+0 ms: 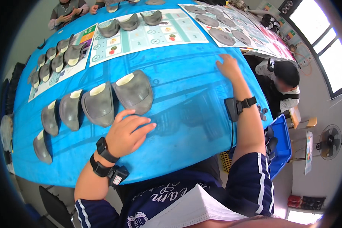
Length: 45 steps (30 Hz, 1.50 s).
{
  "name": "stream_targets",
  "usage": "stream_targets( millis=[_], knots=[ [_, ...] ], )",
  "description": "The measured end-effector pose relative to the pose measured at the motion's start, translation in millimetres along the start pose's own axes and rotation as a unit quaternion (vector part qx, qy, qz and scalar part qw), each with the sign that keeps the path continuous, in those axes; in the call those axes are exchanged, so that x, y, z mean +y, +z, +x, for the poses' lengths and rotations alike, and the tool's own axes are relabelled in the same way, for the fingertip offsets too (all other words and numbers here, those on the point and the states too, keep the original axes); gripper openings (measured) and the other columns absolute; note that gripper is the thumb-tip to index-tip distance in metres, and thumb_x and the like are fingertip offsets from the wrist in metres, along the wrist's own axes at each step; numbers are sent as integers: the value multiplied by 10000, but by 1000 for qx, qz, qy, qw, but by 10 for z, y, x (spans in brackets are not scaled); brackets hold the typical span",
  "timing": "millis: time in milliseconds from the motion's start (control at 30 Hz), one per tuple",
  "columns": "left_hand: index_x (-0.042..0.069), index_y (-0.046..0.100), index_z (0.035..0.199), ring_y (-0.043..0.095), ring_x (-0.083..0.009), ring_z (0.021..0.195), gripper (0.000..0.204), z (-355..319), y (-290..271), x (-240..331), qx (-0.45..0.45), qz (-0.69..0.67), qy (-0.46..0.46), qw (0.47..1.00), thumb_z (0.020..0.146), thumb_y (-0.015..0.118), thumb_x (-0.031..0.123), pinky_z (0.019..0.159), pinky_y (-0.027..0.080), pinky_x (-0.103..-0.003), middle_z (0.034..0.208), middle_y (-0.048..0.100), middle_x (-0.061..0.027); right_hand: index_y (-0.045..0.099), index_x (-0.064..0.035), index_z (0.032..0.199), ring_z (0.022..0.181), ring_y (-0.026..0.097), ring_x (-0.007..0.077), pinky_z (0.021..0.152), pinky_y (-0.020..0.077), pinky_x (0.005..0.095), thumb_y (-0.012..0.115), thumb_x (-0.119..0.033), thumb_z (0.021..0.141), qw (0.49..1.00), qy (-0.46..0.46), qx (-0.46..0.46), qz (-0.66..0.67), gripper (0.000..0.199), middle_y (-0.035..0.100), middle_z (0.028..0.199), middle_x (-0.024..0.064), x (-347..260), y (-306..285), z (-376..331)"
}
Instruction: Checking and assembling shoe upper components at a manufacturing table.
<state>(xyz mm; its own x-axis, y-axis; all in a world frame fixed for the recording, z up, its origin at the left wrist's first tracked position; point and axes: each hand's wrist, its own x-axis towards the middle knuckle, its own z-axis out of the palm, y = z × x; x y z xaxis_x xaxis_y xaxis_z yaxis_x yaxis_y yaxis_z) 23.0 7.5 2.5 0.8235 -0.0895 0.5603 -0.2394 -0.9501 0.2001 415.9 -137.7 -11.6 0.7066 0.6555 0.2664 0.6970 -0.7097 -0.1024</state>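
Note:
Several grey, curved, shoe-shaped shells, each with a pale cream patch at one end, stand in a slanting row on the blue table cover [186,148]. The one farthest right in the row, a grey shell [138,95], is the closest to my left hand [129,131]. That hand is open over the cover, fingers apart, at the shell's lower edge; whether a fingertip touches it I cannot tell. Beside it leans another grey shell [98,104]. My right hand [229,66] reaches out to the table's right side, open, with nothing in it. Both wrists wear black strapped devices.
More grey shells [73,55] sit on printed sheets [140,45] at the far side. Flat grey oval pieces [221,37] lie at the far right. A person [281,79] is low beside the table's right edge, near a blue crate [283,148]. Another person [66,13] is at the far left.

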Motion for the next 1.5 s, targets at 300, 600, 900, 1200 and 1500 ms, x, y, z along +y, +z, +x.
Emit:
stream_targets(
  millis=[300,600,900,1200,1500],
  knots=[
    [136,629,981,577,-160,808,359,22,43,-25,-5,-4,-3,1000,639,628,29,878,399,-386,900,601,-9,621,-52,1037,1022,537,335,894,419,389,534,-297,776,997,29,-55,41,369,582,1071,192,246,-67,625],
    [160,640,975,568,-127,809,348,9,42,-9,-10,-2,14,1000,645,634,47,869,408,-346,901,602,16,484,-125,1234,1258,313,332,976,249,572,471,-281,769,988,123,-38,-81,491,429,1317,98,389,27,1146],
    [158,639,991,559,-119,803,327,-24,-17,34,-20,-12,9,1000,676,635,71,868,407,-332,908,603,14,566,-90,1078,1203,369,300,991,200,546,539,-255,722,988,95,-37,-118,393,529,1186,91,122,-53,990],
    [168,637,985,550,-134,902,287,3,-32,16,53,67,70,994,706,634,100,854,421,-321,948,600,16,552,-48,884,939,489,309,888,328,427,604,-135,684,972,-219,80,41,224,585,876,125,-792,-1261,-469],
    [286,563,1058,444,-96,1109,271,72,-101,574,244,271,262,894,792,600,249,966,306,-292,1144,512,80,572,-33,843,819,500,292,758,381,360,622,-43,690,898,-350,44,264,161,562,801,100,-1287,-2070,-1708]
  ],
)
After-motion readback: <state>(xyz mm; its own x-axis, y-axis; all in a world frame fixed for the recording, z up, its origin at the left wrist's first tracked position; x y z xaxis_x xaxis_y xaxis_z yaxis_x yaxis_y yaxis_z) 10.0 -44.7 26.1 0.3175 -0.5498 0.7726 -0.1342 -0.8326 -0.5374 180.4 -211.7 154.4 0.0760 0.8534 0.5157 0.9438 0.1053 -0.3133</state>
